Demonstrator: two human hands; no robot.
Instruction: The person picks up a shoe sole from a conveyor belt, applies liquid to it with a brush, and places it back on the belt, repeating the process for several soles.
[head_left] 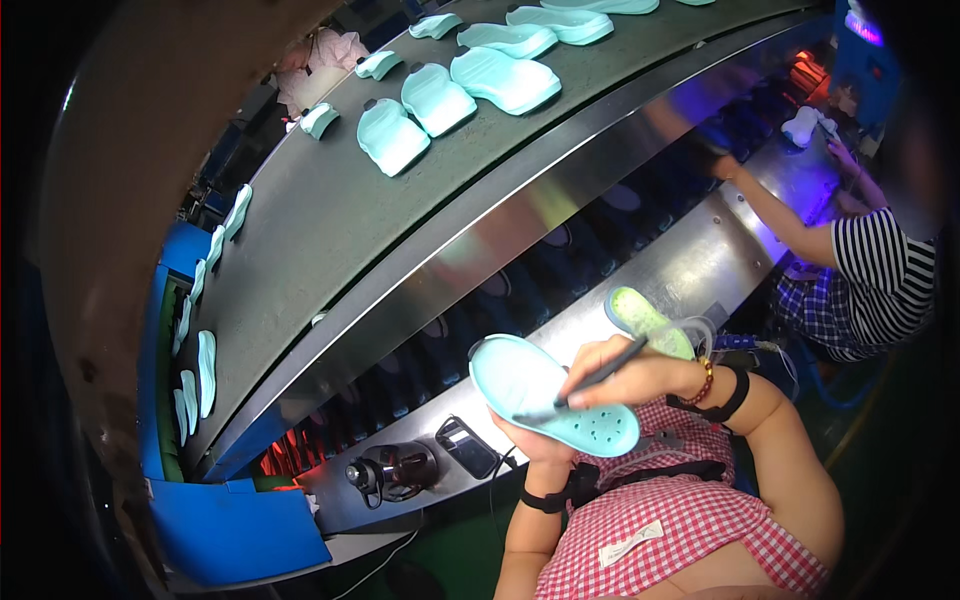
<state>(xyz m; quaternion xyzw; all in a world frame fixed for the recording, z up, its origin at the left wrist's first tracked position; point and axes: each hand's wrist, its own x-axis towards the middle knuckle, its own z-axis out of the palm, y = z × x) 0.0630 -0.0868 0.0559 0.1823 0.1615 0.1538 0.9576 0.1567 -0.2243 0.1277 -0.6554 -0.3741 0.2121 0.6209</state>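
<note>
A dark conveyor belt [320,215] curves across the workshop, carrying turquoise shoe pieces [393,138] along its far left edge and across its upper stretch. At far left, a blue housing [240,530] stands at the belt's end. Next, on a metal ledge [690,250], are a dark bottle [402,472] and, just beside it, a black phone [467,447]. The left hand [537,440] grips a perforated turquoise sole [518,372] from beneath, holding it tilted above the ledge's near side. The right hand [640,378] grasps a dark brush [598,378], its tip at the sole's upper face; contact cannot be confirmed. Just beyond that hand is a light-green sole [638,312], partly hidden. At far right, a co-worker in a striped top [875,255] reaches toward the machine.
</note>
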